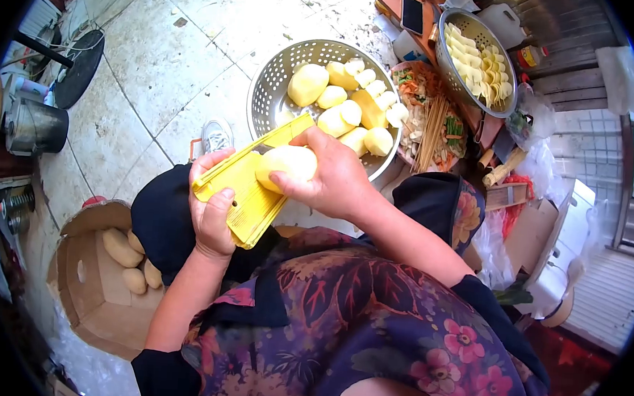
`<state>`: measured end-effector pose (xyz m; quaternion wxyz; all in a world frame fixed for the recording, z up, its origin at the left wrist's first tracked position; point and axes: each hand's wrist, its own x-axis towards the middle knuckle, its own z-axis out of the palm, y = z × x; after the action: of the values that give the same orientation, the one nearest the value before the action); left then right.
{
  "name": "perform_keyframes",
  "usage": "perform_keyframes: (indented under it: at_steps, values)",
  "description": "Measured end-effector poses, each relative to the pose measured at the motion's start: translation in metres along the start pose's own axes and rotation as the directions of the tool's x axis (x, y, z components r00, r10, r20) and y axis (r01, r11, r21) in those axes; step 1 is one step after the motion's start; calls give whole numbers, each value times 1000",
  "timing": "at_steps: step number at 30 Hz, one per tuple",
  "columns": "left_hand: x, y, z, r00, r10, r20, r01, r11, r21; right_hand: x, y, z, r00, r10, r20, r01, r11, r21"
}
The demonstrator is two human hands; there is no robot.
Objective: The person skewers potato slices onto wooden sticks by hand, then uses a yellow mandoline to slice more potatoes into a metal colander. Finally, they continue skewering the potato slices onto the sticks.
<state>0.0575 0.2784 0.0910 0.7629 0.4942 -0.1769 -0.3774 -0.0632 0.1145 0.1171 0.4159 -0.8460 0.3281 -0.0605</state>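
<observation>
My left hand (214,210) is closed round the lower left end of a yellow slicer (252,207), a flat ribbed board held at a slant over my lap. In my right hand (333,171) is a peeled potato (287,166), pressed against the slicer's face near its middle. The potato covers part of the board, so I cannot see much of the blade. Just beyond my hands stands a perforated metal colander (268,71) holding several peeled potatoes (309,84) and some slices along its right side.
At upper right, a second colander (445,57) holds many potato slices (478,63), near a phone (412,15). Below it lies a tray of chopped vegetables with skewer sticks (428,136). A cardboard box (103,315) with unpeeled potatoes (121,248) sits at my left, and a metal pot (38,126) farther left.
</observation>
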Motion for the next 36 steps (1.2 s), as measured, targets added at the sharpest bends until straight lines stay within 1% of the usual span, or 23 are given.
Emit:
perform_keyframes:
  at_steps: [1, 3, 4, 5, 7, 9, 10, 11, 14, 15, 17, 18, 20, 21, 23, 25, 26, 27, 29, 32, 33, 35, 36]
  values:
    - [0, 0, -1, 1000, 4, 0, -4, 1000, 5, 2, 4, 3, 1000, 4, -9, -4, 1000, 3]
    - [0, -2, -4, 1000, 9, 10, -9, 1000, 29, 31, 48, 7, 976, 216, -22, -217, 975, -41]
    - [1, -3, -5, 1000, 7, 14, -8, 999, 46, 44, 74, 13, 963, 261, -72, -268, 957, -116]
    - [0, -3, -5, 1000, 6, 17, -7, 999, 46, 51, 85, 12, 938, 343, -49, -346, 936, -62]
    - [1, -3, -4, 1000, 2, 2, -2, 1000, 16, 39, 62, 10, 968, 237, -82, -243, 968, -68]
    - [-1, 0, -1, 1000, -7, -7, 7, 1000, 18, 16, 22, 4, 997, 71, 0, -71, 997, -19]
    - [-1, 1, 1, 1000, -4, -8, 4, 1000, 23, 3, 6, 2, 1000, -22, -2, 22, 1000, 9]
    - [-1, 0, 0, 1000, -6, -3, 6, 1000, 26, 0, 0, 0, 997, -70, 33, 69, 997, 43]
    - [0, -2, -4, 1000, 3, 5, -3, 998, 55, 28, 42, 8, 985, 168, -28, -169, 984, -61]
    - [1, -3, -5, 1000, 11, 7, -11, 998, 63, 40, 62, 13, 962, 256, -93, -267, 954, -139]
    - [1, -4, -4, 1000, 18, 10, -19, 997, 68, 46, 76, 14, 948, 306, -89, -312, 948, -59]
    - [2, -2, -4, 1000, 18, 7, -18, 998, 58, 43, 68, 13, 948, 305, -86, -311, 949, -60]
    - [-2, -2, -3, 1000, 5, -3, -5, 999, 46, 20, 28, 6, 991, 132, 20, -131, 991, -34]
    - [-2, 0, -1, 1000, 2, -1, -2, 999, 51, 4, 3, 0, 999, 31, 20, -31, 999, -34]
    - [-1, 0, -1, 1000, 0, 5, 0, 998, 59, 0, 0, 2, 998, -55, 25, 55, 998, 5]
    - [-1, -2, -2, 1000, 5, 6, -5, 998, 59, 23, 31, 6, 982, 189, 23, -187, 981, -45]
    - [0, -1, -1, 1000, 9, 9, -9, 998, 59, 35, 54, 13, 967, 248, -58, -253, 961, -109]
    - [0, 0, 0, 1000, 4, 13, -5, 999, 50, 44, 60, 9, 952, 301, -60, -306, 946, -110]
    - [0, 0, 1, 1000, -2, 16, 2, 999, 39, 43, 67, 14, 952, 299, -70, -305, 948, -95]
    - [-2, -1, 0, 1000, -18, 8, 18, 1000, 19, 10, 11, 2, 995, 99, 21, -99, 995, -17]
    - [-2, 0, 0, 1000, -14, 18, 14, 1000, 15, 0, 3, 5, 999, -42, 6, 41, 999, 19]
    - [-2, 0, 0, 1000, -9, 29, 9, 1000, 13, 0, 4, 5, 1000, -26, -5, 26, 998, 49]
    - [-2, -1, 0, 1000, -14, 22, 13, 1000, 9, 10, 18, 6, 997, 81, 4, -82, 996, 21]
